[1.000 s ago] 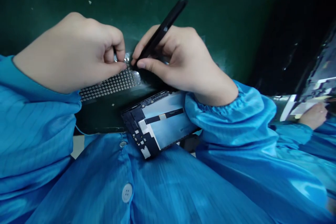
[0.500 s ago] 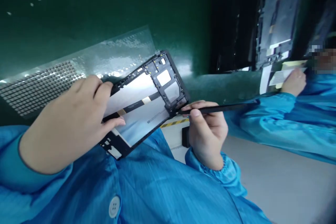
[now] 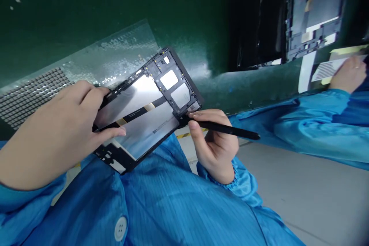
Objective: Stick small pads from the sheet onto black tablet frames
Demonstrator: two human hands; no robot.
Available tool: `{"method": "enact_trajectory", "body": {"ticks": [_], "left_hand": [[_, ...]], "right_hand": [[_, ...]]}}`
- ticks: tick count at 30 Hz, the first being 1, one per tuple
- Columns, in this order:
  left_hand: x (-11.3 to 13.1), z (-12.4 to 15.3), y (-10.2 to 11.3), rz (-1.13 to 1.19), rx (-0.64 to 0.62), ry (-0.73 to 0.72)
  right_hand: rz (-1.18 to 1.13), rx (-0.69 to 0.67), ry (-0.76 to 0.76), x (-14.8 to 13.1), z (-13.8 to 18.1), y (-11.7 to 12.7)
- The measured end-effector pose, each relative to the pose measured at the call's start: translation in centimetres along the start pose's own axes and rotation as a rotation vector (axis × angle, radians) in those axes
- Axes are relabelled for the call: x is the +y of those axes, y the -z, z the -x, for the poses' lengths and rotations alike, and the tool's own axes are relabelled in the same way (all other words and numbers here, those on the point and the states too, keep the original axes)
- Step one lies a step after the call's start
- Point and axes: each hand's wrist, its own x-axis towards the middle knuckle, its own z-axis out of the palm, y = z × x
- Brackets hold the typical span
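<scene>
My left hand [image 3: 57,119] grips an opened tablet frame [image 3: 164,117] by its left part, the thumb lying over the silvery inner face. A dark strip with gold patches crosses that face, and black framing with square cut-outs fills the upper right end. Between the thumb and fingers of my right hand [image 3: 215,140] are slim black tweezers [image 3: 233,129]. Their working end meets the tablet's lower right corner, where my fingers partly hide it. The tablet is tilted, above my lap at the table edge.
Behind the tablet, a clear plastic sheet [image 3: 127,42] carries rows of small square pieces [image 3: 34,94] on the green table [image 3: 184,4]. More dark tablet frames [image 3: 314,27] stand at the upper right. A co-worker's hand [image 3: 348,75] rests there on pale striped sheets [image 3: 325,70].
Both hands and the tablet appear slightly further left as the view shifts. The tweezers' rear end has swung downward, while their tip stays at the same tablet corner.
</scene>
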Motion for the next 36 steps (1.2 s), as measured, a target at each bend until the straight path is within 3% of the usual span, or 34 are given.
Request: {"method": "enact_trajectory", "body": {"ticks": [2,4,7,8,10,12,14,16,18,20,22,25,27,28,30,33,36], "left_hand": [[0.0,-0.1,-0.2,0.060,0.014,-0.004],[0.7,0.1,-0.5,0.116,0.067,-0.033],[2.8,1.1,-1.0,0.237,0.143,-0.041],[3.7,1.5,-1.0,0.249,0.159,-0.031],[5.0,2.4,-0.7,0.251,0.207,-0.035],[5.4,2.8,0.1,0.288,0.270,-0.056],[4.2,2.4,1.2,0.353,0.369,-0.062],[1.5,1.3,2.4,0.423,0.552,-0.010],[-1.8,0.0,3.3,0.490,0.802,0.085],[-4.8,-1.1,3.6,0.553,1.026,0.157],[-6.6,-1.5,3.4,0.603,1.149,0.172],[-7.1,-1.5,2.7,0.658,1.172,0.145],[-6.7,-1.3,2.3,0.688,1.135,0.122],[-6.5,-1.3,2.1,0.705,1.114,0.112],[-6.3,-1.1,1.9,0.748,1.072,0.101],[-6.0,-0.9,1.6,0.843,1.001,0.108],[-5.1,-1.1,1.6,0.978,0.906,0.142]], "right_hand": [[0.010,0.080,-0.048,-0.4,0.1,0.8],[0.001,0.032,-0.133,-1.0,0.8,1.2],[-0.073,-0.405,-0.313,-2.3,3.4,0.0],[-0.150,-0.490,-0.370,-2.7,4.4,-0.8],[-0.277,-0.407,-0.485,-3.3,5.5,-2.4],[-0.340,-0.135,-0.572,-3.7,4.4,-3.5],[-0.378,-0.006,-0.655,-4.2,0.6,-4.3],[-0.461,-0.061,-0.664,-5.1,-5.4,-5.7],[-0.516,-0.133,-0.573,-6.4,-12.3,-8.9],[-0.539,-0.227,-0.454,-8.3,-18.9,-14.0],[-0.534,-0.289,-0.359,-10.4,-24.7,-20.5],[-0.462,-0.365,-0.305,-13.3,-31.5,-29.3],[-0.364,-0.429,-0.315,-14.3,-35.2,-32.3],[-0.306,-0.444,-0.319,-14.3,-36.8,-32.7],[-0.187,-0.415,-0.324,-13.6,-39.7,-31.2],[-0.043,-0.293,-0.369,-11.3,-42.7,-25.8],[-0.005,-0.274,-0.473,-9.4,-43.5,-21.1]]}}
